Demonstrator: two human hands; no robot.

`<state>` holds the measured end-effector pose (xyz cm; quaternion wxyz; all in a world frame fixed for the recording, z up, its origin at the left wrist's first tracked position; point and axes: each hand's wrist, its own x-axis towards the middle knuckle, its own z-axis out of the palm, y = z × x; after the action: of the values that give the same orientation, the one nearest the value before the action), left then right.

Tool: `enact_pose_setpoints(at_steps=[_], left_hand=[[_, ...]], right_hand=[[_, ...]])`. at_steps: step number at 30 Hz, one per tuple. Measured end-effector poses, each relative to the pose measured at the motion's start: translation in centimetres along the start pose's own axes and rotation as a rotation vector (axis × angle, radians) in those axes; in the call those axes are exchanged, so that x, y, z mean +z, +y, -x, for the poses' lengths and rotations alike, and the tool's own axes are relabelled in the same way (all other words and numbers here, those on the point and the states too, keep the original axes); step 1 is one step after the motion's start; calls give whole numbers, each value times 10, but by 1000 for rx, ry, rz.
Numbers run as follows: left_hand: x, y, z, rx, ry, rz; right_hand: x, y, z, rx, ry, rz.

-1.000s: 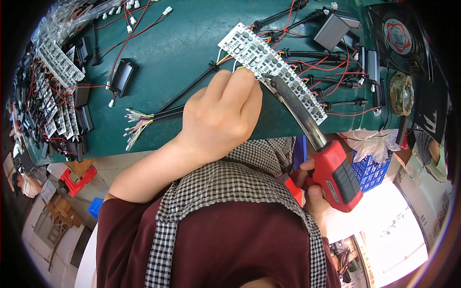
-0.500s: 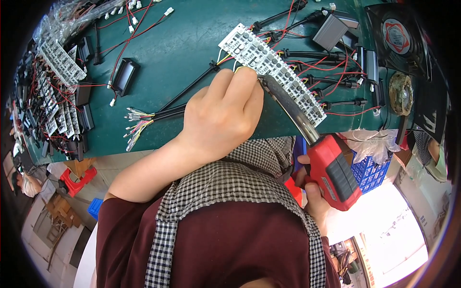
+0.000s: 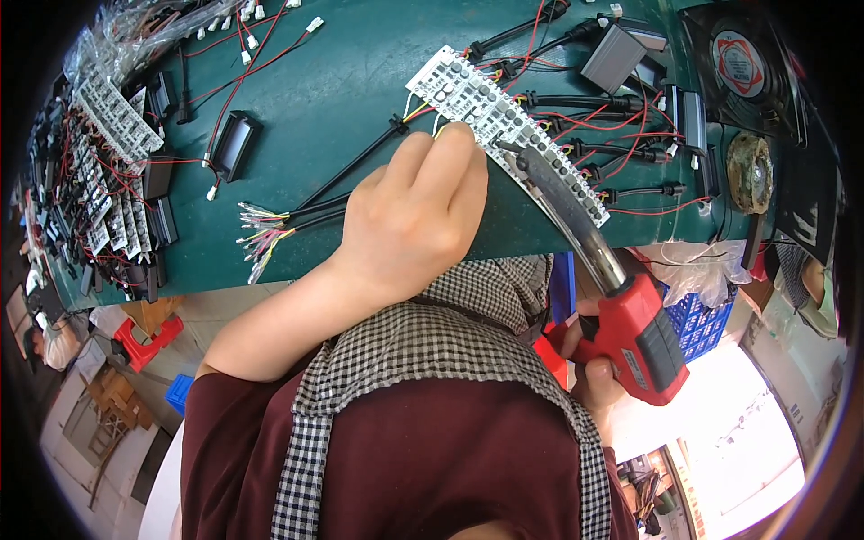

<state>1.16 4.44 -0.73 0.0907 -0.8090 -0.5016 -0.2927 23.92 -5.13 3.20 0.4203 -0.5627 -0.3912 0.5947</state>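
Note:
A long white strip of circuit boards (image 3: 531, 137) lies slantwise on the green workbench, dotted with small dark and silver components. My left hand (image 3: 409, 220) is closed at the strip's near edge, its fingertips pinching a thin wire whose end I cannot see. My right hand (image 3: 594, 382) grips a red and black soldering gun (image 3: 641, 337) from below. The gun's dark, sooty barrel points up and left, and its tip is over the strip just right of my left fingers. Left of the strip, a black cable (image 3: 349, 164) ends in thin coloured wires at the board edge.
Bare wire ends (image 3: 261, 238) fan out on the green bench (image 3: 297, 90). Black cables with red wires (image 3: 621, 148) run right from the strip toward black housings (image 3: 616, 58). A pile of boards (image 3: 112, 198) sits far left; a fan (image 3: 738, 63) stands far right.
The soldering gun has shifted right and slightly down with my right hand, its tip drawing away from my left fingers. My left hand has barely moved.

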Motion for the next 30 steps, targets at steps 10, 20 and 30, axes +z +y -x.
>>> enact_pose_setpoints(at_steps=[10,20,30], left_hand=[[-8,7,1,-129,-69,177],[0,-18,-6,-231,42,98],[-3,-21,-1,-74,5,-35]], right_hand=[[-2,1,0,0,85,26],[22,4,-59,-102,99,-320],[6,13,-40,-34,102,-206]])
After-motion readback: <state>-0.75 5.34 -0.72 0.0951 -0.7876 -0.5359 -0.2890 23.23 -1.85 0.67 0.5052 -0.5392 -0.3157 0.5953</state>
